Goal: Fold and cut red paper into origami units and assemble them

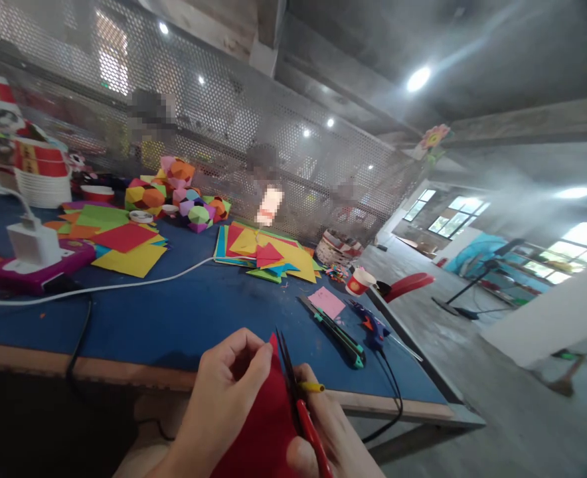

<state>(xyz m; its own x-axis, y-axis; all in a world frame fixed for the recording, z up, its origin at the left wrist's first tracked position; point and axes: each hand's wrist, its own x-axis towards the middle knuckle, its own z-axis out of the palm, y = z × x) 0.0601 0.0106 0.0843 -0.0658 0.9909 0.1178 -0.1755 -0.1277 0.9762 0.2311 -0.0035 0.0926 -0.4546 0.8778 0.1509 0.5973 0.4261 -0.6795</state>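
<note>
My left hand point(224, 392) is closed in a pinch on the upper edge of a red sheet of paper point(263, 425), held low in front of the table edge. My right hand point(323, 431) grips red-handled scissors point(298, 398). Their dark blades point up and away, and they lie against the right edge of the red paper. Both hands sit close together at the bottom centre of the view.
A blue-topped table point(174, 312) carries stacks of coloured paper point(268, 255), folded paper balls point(184, 196), a utility knife point(333, 328), a blue glue gun point(370, 325), a pink note point(326, 302), a white charger point(32, 242) with its cable, and stacked paper cups point(39, 169). A perforated metal screen stands behind. A fan point(477, 279) stands on the floor at right.
</note>
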